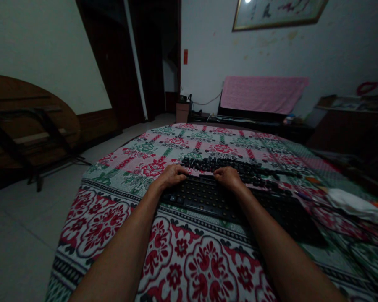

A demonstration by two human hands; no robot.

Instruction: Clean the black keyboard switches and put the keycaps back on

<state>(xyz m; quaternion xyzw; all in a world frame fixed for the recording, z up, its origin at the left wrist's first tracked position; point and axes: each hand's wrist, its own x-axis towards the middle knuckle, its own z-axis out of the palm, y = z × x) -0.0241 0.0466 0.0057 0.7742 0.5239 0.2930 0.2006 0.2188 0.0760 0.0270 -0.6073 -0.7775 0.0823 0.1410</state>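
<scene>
A black keyboard (204, 195) lies on the patterned cloth, its key area bare of most keycaps and showing rows of small yellowish spots. My left hand (173, 175) is closed at its far edge, left of the middle, with the thumb along the rim. Farther right on that same edge, my right hand (229, 178) is closed too, thumb and fingers at the rim. Loose black keycaps (214, 162) lie in a heap just beyond both hands and trail off to the right. My right forearm hides part of the keyboard, and the undersides of my fingers are hidden.
The floral cloth (173, 251) covers the table. At the right lie a white crumpled cloth (349, 201), a purple pen-like stick (302, 196) and dark cables (349, 251). A folded round tabletop (28, 100) leans on the left wall. A pink towel (261, 94) drapes a screen-like object behind.
</scene>
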